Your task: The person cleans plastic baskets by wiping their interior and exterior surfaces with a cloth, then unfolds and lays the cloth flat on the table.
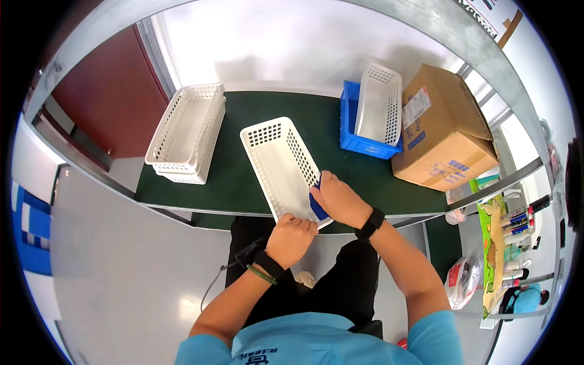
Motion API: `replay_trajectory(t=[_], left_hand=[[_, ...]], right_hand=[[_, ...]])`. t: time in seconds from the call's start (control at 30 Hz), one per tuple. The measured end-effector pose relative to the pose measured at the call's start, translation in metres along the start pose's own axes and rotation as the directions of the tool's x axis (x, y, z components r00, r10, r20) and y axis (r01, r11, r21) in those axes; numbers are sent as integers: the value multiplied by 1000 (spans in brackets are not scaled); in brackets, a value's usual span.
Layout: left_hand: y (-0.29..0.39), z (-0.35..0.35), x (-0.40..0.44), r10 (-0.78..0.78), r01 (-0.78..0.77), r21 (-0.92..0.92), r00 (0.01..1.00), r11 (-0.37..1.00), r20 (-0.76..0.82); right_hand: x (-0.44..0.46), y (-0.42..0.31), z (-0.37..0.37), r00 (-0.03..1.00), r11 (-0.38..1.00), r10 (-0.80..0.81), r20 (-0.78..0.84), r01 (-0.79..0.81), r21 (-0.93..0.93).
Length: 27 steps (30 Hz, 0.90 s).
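A white perforated plastic basket [277,167] stands at a slant on the dark green tabletop, its near end at the front edge. My left hand [291,242] is closed over the near rim of this basket, fingers wrapped round it. With my right hand [338,198] I grip a dark blue cloth [317,204], pressed against the right wall of the basket close to its near corner. Part of the cloth is hidden under my fingers. Both wrists wear black bands.
Stacked white baskets [187,131] stand at the table's left. At the back right, a blue crate [369,148] holds another white basket [378,103], beside a cardboard box [447,131]. Metal frame bars surround the table [243,198]. Bottles [517,228] line a shelf far right, near a distant person.
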<state>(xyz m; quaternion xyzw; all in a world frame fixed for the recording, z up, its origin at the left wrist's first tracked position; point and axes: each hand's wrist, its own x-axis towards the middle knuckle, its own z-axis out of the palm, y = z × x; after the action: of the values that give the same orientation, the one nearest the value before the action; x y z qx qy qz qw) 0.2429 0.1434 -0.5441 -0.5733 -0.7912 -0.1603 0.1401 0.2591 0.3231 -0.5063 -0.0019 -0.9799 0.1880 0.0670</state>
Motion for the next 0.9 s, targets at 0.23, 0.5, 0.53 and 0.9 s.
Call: replay_trajectory(t=[0.23, 0.5, 0.53, 0.9], left_hand=[[23, -13, -20, 121, -116, -56, 988, 992, 92], [17, -13, -16, 89, -79, -79, 987, 994, 134], [17, -13, -16, 81, -71, -77, 988, 994, 134], [-1, -14, -13, 224, -195, -216, 967, 957, 118]], right_hand=[[71, 35, -6, 944, 937, 319, 79, -327, 123], [34, 16, -3, 973, 945, 229, 28, -229, 234], [20, 10, -4, 977, 950, 213, 17, -211, 231], [-43, -2, -22, 939, 930, 294, 180, -324, 174]])
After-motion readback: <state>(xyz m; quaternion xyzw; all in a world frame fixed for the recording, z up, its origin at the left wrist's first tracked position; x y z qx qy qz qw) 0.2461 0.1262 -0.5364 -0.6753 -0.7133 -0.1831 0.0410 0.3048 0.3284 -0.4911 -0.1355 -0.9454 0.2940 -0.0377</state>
